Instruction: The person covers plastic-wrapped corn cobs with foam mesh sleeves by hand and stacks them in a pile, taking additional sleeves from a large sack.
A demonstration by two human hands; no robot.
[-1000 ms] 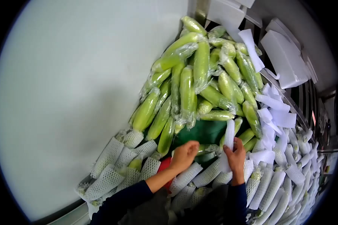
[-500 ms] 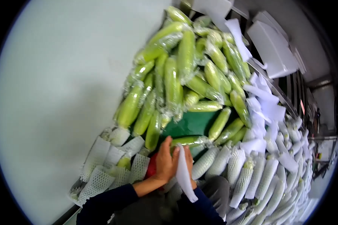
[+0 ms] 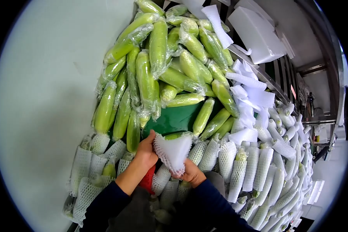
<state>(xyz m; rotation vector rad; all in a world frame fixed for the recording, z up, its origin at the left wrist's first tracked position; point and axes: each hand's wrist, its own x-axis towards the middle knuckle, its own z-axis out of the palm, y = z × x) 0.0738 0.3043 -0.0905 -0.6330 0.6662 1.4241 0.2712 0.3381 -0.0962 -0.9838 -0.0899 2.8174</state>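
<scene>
A white foam net sleeve is spread wide between my hands, with its mesh edge facing me. My left hand is closed on the sleeve's left side. At its lower right end, my right hand pinches it with bent fingers. Just behind the sleeve lies a long green vegetable in clear film, mostly covered by it. Under my left hand a bit of red material shows. The exact kind of vegetable I cannot make out.
Film-wrapped green vegetables are heaped ahead on a green surface. Many sleeved ones lie in rows to the right, with more at left. Loose foam sleeves and a white box sit at the right edge.
The foam sleeve, narrow and folded before, is now opened out wide. My right hand has moved down to its lower end. The view has shifted, so the heap appears further left.
</scene>
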